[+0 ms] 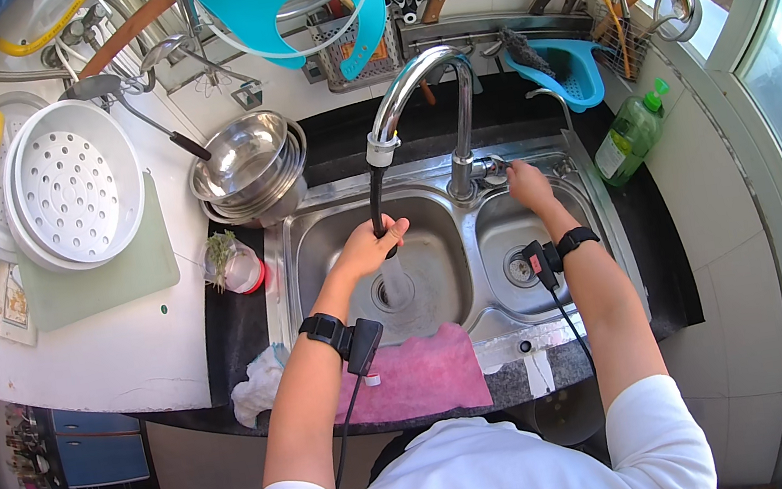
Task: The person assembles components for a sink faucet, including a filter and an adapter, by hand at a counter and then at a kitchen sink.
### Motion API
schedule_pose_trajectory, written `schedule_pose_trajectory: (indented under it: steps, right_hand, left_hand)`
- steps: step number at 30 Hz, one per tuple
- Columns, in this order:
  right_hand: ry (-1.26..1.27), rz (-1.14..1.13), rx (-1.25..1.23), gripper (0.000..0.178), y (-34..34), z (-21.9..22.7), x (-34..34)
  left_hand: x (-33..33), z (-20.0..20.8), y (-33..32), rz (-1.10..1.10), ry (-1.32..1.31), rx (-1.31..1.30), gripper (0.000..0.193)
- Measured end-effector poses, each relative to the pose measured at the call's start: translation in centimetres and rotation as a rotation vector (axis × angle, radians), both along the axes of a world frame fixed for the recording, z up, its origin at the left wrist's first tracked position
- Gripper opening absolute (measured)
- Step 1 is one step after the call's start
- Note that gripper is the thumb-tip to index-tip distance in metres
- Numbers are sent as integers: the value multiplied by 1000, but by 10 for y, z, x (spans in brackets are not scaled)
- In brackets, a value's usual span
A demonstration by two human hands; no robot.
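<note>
My left hand [370,250] is closed around the black hose [377,201] that hangs from the chrome faucet [425,62]. Below it a stream of water [396,279] falls into the left sink basin [439,298], close to the drain. My right hand [531,187] grips the faucet handle [493,168] at the base of the spout, with its fingertips partly hidden. Under my right wrist lies the smaller right basin [497,279] of the steel sink. Both wrists wear black straps with small boxes and cables.
Left of the sink stand stacked steel bowls [241,155], a glass jar [235,266] with a plant and white colanders [78,180]. A pink cloth [421,377] covers the front edge. A green bottle [633,135] and a blue basket [572,71] stand at the right.
</note>
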State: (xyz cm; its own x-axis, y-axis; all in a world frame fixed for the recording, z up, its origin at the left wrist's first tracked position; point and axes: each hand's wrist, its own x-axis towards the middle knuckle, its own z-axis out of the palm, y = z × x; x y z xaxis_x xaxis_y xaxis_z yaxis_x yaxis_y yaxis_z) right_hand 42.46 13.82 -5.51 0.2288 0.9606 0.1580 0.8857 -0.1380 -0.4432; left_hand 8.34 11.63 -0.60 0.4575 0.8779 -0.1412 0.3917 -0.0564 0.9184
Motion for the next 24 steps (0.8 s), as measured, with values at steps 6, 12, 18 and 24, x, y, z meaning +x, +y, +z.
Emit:
schedule_pose_trajectory:
  steps: [6, 12, 18, 24]
  right_hand:
    - [-3, 1, 17, 23, -9, 10, -19]
    - [38, 22, -20, 25, -7, 11, -15]
    - [246, 1, -87, 27, 10, -16, 14]
    - [363, 6, -160, 27, 7, 3, 12]
  left_hand:
    - [1, 5, 1, 4, 86, 35, 43]
    - [-1, 4, -2, 42, 29, 53, 38]
    - [-15, 1, -13, 47, 1, 216, 43]
    - [-33, -4, -22, 65, 35, 297, 51]
